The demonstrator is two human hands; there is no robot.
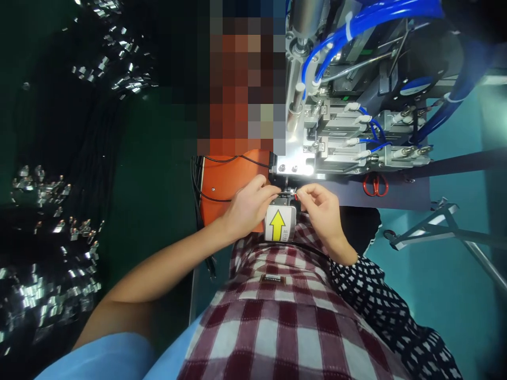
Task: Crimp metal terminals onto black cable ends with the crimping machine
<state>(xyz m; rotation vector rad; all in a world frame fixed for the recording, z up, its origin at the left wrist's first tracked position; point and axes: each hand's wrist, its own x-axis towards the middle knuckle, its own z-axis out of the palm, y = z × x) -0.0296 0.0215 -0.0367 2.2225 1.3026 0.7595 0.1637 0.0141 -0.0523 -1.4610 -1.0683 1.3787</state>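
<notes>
The thumb and finger of the left hand (253,205) and of the right hand (320,208) are drawn close together at the two sides of a small metal part (291,192), but I cannot tell whether either grip is closed firmly on something, because the details there are too small. Just nearer to the body than this grip is a plate with a yellow arrow (279,224); leftward of it, a black cable (214,198) runs over an orange surface (212,177) to the left hand, and rightward lie red scissors (376,186).
</notes>
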